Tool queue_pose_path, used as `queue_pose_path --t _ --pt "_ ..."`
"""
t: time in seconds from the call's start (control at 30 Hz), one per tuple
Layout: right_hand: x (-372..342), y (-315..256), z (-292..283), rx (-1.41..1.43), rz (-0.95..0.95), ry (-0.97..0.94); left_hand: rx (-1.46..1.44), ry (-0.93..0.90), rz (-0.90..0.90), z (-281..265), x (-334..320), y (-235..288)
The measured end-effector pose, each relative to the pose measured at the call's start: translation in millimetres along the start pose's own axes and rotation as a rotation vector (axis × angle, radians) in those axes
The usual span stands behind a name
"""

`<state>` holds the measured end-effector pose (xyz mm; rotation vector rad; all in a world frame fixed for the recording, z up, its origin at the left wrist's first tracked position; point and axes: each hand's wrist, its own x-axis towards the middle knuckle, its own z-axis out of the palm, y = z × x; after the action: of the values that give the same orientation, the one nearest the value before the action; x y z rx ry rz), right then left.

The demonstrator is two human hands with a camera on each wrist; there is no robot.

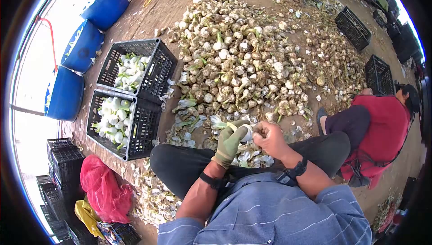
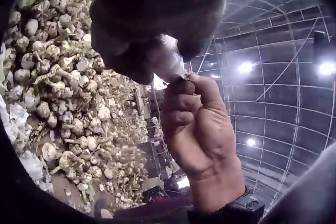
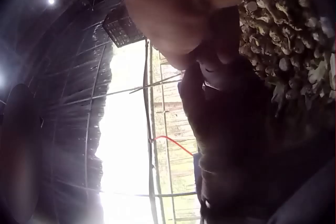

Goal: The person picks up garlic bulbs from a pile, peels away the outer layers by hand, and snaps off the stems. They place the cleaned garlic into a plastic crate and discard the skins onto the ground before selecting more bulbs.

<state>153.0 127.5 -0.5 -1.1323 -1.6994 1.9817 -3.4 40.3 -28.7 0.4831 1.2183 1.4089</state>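
Note:
In the head view a white garlic bulb [image 1: 246, 133] is held between both hands above the lap. The left hand [image 1: 228, 145], in a green glove, has its fingers and thumb curled round the bulb. The bare right hand [image 1: 270, 138] pinches at the bulb's right side with thumb and curled fingers. From the left wrist, the white bulb [image 2: 169, 61] shows between the dark glove [image 2: 152, 14] and the bare right hand [image 2: 197, 121]. Both hands look dark in the right wrist view, where the bulb is mostly hidden.
A large heap of garlic [image 1: 243, 60] lies ahead. Two black crates [image 1: 148, 125] of trimmed bulbs stand at the left, with blue tubs [image 1: 67, 94] beyond. Peeled skins [image 1: 155, 195] litter the ground. A person in red [image 1: 378, 130] sits at the right.

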Motion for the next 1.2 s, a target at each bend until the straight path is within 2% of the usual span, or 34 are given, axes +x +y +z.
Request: queue_pose_path --t 0.1,0.13,0.17,0.2,0.23,0.27,0.33,0.37,0.4,0.47,0.53,0.6,0.63,0.67,0.77,0.8,0.87,0.93,1.03,1.07,1.13,1.17,1.2 --pt "3.4 2.1 -5.6 -0.005 -0.041 0.095 -0.233 -0.082 -0.048 -6.4 4.5 -3.9" --pt "11.3 10.2 -15.8 -0.067 -0.127 0.142 -0.261 -0.104 -0.064 -9.8 2.8 -0.1" --pt "13.3 16.2 -28.6 -0.013 -0.104 0.177 -0.288 -0.126 -0.081 -11.5 2.0 1.7" --pt "15.3 13.5 -37.7 0.042 -0.082 0.210 -0.483 -0.167 -0.049 -11.1 3.5 -3.2" --pt "16.3 7.7 -44.5 0.096 -0.060 0.243 -0.544 -0.170 -0.055 -10.4 4.3 -1.9" --pt "12.0 0.0 -52.6 0.233 0.052 0.159 -0.605 -0.171 -0.062 -9.8 5.3 0.0" --pt "2.6 0.5 -51.7 -0.370 -0.221 -0.111 -0.730 -0.208 -0.071 -11.1 6.7 -0.6" --pt "-1.4 2.0 -50.1 -0.672 -0.360 -0.249 -0.692 -0.184 -0.023 -10.5 8.6 0.0" --pt "-3.8 4.5 -43.4 -0.946 -0.226 -0.247 -0.651 -0.162 0.019 -8.5 10.0 0.4" --pt "-0.3 2.3 -37.8 -0.580 -0.197 -0.083 -0.495 -0.177 0.138 -6.3 12.5 3.1" --pt "0.0 -19.4 -18.7 -0.178 -0.106 -0.012 -0.305 -0.134 0.140 -3.5 7.7 6.6" --pt "3.8 -20.9 -9.9 -0.319 -0.168 -0.115 -0.152 -0.138 0.159 -1.5 4.4 0.9" --pt "6.6 -21.9 -9.2 -0.394 -0.206 -0.166 -0.222 -0.144 0.161 -2.3 6.1 -2.2" --pt "11.6 -10.1 -7.9 -0.331 -0.231 -0.183 -0.296 -0.146 0.165 -3.6 7.4 -5.4" --pt "12.0 -16.6 -15.9 0.257 0.139 -0.246 -0.542 -0.194 0.178 -6.1 8.6 5.5" --pt "12.4 -19.2 -21.9 0.587 0.136 -0.265 -0.632 -0.208 0.167 -6.4 8.0 11.8" --pt "13.2 -23.8 -24.1 0.565 0.065 -0.191 -0.762 -0.192 0.149 -9.0 7.2 12.3" --pt "14.1 -26.4 -19.1 0.447 -0.012 -0.190 -0.596 -0.148 0.180 -7.1 8.6 14.9" --pt "11.6 -20.6 5.7 -0.301 -0.408 -0.190 -0.505 -0.192 0.160 -7.6 11.7 14.0" --pt "11.5 -15.6 6.0 -0.401 -0.357 -0.176 -0.501 -0.190 0.153 -8.0 11.5 11.4" --pt "15.8 -11.8 6.1 -0.051 -0.155 -0.116 -0.521 -0.171 0.144 -10.2 9.9 11.9" --pt "19.8 -9.8 6.9 0.129 -0.050 -0.093 -0.399 -0.155 0.203 -15.6 9.4 4.0" --pt "25.5 -8.2 1.5 0.271 -0.047 -0.036 -0.466 -0.166 0.185 -13.9 5.0 16.1"
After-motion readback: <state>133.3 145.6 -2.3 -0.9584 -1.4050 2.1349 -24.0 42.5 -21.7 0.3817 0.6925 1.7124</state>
